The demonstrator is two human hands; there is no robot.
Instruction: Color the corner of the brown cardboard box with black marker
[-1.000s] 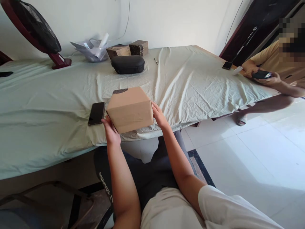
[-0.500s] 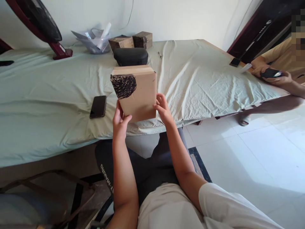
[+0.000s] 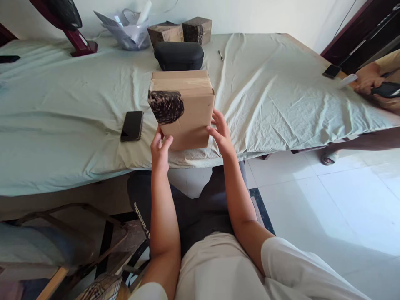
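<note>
A brown cardboard box with a black scribbled patch on its upper left corner is between my hands, tilted so that its broad side faces me and its taped top edge shows. My left hand grips the lower left edge, thumb on the front. My right hand holds the right edge, thumb in front and fingers behind. Left of the box lies a black phone on the cloth. Just behind the box sits a black zip case.
The table wears a pale green wrinkled cloth. Along the wall stand a dark red fan, a clear plastic basket and two scribbled cardboard boxes. A pen lies behind. At right, another person's hand is near a second phone.
The view has dipped and shifted left. The box has tipped, so more of its taped top side shows. Both my hands keep their hold on it.
</note>
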